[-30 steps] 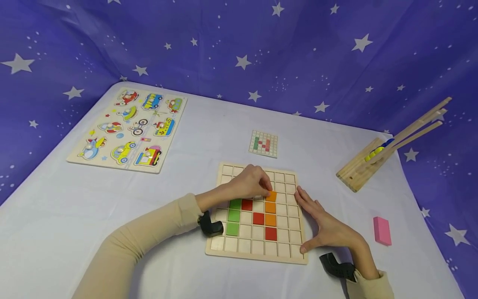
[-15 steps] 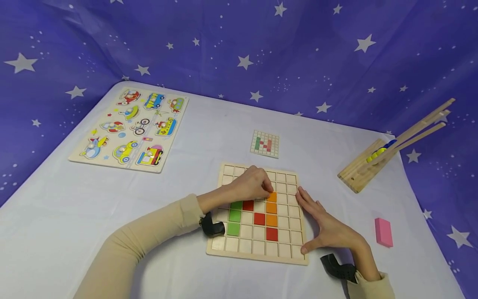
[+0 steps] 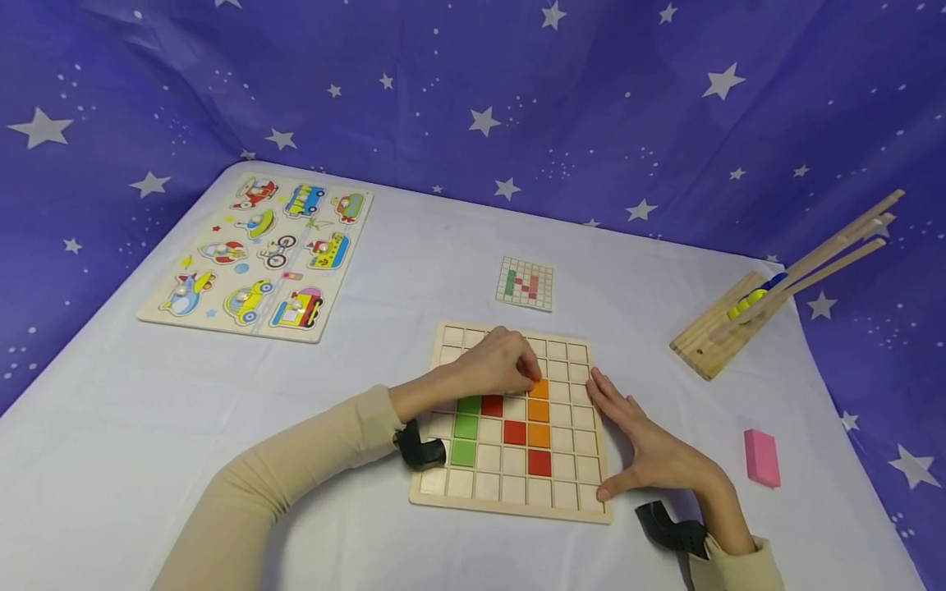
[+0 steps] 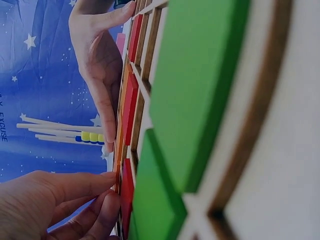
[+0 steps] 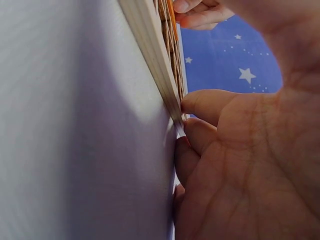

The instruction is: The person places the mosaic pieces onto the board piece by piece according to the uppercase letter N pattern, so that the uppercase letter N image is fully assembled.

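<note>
A wooden grid board (image 3: 510, 506) lies on the table, with green tiles (image 3: 465, 427), red tiles (image 3: 514, 432) and orange tiles (image 3: 539, 411) in its cells. My left hand (image 3: 497, 364) reaches over the board and pinches the uppermost orange tile (image 3: 542, 389) at its left side. In the left wrist view, thumb and forefinger meet at the orange edge; the fingers partly hide that tile. Along the board's right edge rests my right hand (image 3: 650, 447), its fingers and thumb spread and fairly straight. The right wrist view shows those fingertips touching the wooden rim (image 5: 150, 50).
Behind the board lies a small pattern card (image 3: 525, 284) with green and red squares. A vehicle peg puzzle (image 3: 254, 254) is at the back left. To the right stand a wooden rack with beads (image 3: 713, 332) and a pink block (image 3: 762, 458).
Both hands hold nearly the same place on the board, the left still at the top orange tile. The whole scene has shifted very slightly in the head view.
</note>
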`<move>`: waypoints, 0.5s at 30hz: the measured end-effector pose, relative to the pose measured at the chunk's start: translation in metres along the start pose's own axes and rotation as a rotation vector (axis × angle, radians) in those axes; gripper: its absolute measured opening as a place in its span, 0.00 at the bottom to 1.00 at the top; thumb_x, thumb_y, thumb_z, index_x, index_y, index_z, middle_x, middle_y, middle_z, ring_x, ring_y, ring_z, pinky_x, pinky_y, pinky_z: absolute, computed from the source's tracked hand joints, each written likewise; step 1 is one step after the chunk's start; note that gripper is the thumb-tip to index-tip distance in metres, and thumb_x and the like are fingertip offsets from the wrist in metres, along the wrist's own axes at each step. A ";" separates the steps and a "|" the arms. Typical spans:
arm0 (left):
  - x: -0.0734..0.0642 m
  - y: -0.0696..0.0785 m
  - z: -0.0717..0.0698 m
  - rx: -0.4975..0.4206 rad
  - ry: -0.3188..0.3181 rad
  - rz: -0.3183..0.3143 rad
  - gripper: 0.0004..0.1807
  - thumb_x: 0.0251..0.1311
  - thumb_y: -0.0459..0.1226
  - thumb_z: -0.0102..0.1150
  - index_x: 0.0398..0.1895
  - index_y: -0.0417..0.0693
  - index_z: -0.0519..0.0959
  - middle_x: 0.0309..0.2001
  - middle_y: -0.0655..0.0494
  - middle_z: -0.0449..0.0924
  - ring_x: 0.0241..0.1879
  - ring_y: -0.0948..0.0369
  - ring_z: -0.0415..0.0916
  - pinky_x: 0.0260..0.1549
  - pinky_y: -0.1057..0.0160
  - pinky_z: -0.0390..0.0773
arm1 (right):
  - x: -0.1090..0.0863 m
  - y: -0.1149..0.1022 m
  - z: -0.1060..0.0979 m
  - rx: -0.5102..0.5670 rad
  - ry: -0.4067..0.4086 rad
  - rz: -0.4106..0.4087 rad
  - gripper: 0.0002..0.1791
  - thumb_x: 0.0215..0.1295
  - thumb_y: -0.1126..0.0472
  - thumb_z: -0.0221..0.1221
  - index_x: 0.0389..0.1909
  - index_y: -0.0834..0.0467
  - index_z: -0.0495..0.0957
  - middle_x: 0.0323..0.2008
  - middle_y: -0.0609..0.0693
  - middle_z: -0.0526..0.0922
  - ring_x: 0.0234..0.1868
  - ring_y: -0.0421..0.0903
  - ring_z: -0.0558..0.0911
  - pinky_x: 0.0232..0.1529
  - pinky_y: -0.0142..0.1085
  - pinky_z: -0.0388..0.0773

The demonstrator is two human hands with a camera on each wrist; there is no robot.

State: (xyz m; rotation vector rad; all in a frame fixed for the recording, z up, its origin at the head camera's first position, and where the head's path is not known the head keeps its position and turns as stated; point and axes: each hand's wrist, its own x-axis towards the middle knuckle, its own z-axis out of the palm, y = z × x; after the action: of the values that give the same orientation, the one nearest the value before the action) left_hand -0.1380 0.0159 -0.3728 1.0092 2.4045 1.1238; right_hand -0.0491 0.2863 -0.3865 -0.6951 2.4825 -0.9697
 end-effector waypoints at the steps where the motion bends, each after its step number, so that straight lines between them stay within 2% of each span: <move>1: 0.000 0.000 0.000 0.002 0.000 -0.002 0.04 0.53 0.30 0.66 0.30 0.45 0.88 0.32 0.55 0.87 0.31 0.65 0.81 0.32 0.74 0.78 | 0.000 0.000 0.000 -0.003 0.000 -0.001 0.74 0.31 0.45 0.79 0.76 0.57 0.40 0.77 0.58 0.32 0.76 0.34 0.30 0.63 0.13 0.24; 6: 0.001 0.000 -0.001 0.018 -0.001 -0.018 0.04 0.53 0.31 0.66 0.30 0.46 0.88 0.31 0.56 0.87 0.30 0.67 0.80 0.32 0.74 0.77 | 0.001 -0.001 0.000 -0.010 0.004 -0.003 0.75 0.31 0.44 0.78 0.76 0.57 0.40 0.77 0.57 0.32 0.76 0.36 0.31 0.63 0.13 0.24; 12: 0.003 -0.001 -0.001 0.021 0.008 0.027 0.06 0.52 0.28 0.64 0.30 0.45 0.87 0.31 0.55 0.87 0.31 0.66 0.82 0.32 0.75 0.77 | 0.002 -0.002 0.001 -0.007 0.006 -0.007 0.75 0.31 0.44 0.78 0.76 0.58 0.41 0.77 0.58 0.32 0.76 0.36 0.31 0.63 0.13 0.24; 15: 0.003 0.000 -0.001 0.020 0.011 0.025 0.07 0.53 0.27 0.63 0.31 0.44 0.87 0.32 0.54 0.87 0.32 0.65 0.82 0.32 0.75 0.77 | 0.003 -0.003 0.002 -0.002 0.002 -0.002 0.75 0.31 0.44 0.79 0.76 0.58 0.40 0.77 0.58 0.32 0.77 0.39 0.31 0.63 0.13 0.24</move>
State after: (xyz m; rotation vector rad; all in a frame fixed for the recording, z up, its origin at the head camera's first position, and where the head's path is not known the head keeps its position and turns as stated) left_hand -0.1409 0.0169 -0.3722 1.0449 2.4223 1.1191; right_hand -0.0496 0.2824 -0.3862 -0.6976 2.4852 -0.9697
